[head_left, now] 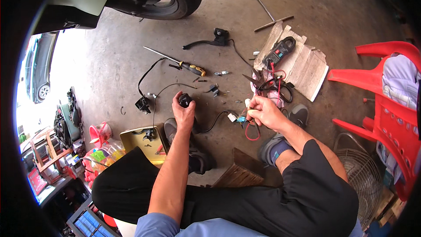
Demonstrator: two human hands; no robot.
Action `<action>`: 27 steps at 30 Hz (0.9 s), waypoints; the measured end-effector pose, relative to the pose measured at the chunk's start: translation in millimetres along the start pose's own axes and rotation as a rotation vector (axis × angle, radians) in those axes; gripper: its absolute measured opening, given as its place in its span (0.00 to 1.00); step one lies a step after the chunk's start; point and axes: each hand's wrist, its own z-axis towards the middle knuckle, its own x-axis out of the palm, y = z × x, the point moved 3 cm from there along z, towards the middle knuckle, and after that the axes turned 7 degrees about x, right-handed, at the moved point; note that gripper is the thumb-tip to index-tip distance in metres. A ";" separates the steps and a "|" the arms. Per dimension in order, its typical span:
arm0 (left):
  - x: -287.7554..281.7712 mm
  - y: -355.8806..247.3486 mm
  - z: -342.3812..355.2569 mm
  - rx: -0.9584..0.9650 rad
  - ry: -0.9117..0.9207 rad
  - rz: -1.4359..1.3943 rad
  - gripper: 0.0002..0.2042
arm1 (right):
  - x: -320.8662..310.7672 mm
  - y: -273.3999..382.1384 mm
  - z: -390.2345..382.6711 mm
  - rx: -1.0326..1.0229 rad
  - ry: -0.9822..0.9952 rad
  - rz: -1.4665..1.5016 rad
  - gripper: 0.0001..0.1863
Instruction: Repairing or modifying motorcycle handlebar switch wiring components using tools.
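Gripping a black switch [185, 100], left hand [183, 113]; right hand [262, 113] pinches its blue connector [240, 120].

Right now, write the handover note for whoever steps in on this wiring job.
Left hand: closed around a small black switch part, its black cable running right.
Right hand: pinching the blue connector and red wire loop at that cable's end.
Nearby on the floor: screwdriver, brake lever, clamp meter on cardboard.
Done: parts laid out, cable in hand.
Left: the connector looks unfinished; I cannot tell how far.
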 end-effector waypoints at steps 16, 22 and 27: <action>-9.2 -26.6 -0.5 0.101 -0.112 0.406 0.28 | -1.1 -5.8 1.8 0.023 -0.012 0.014 0.04; 24.3 -117.2 -17.5 0.239 0.394 -0.113 0.11 | -1.2 -5.2 1.4 0.041 -0.018 0.019 0.03; 53.0 -148.9 -49.1 0.034 0.919 -0.226 0.13 | -1.4 -4.2 -1.5 0.030 -0.055 -0.007 0.03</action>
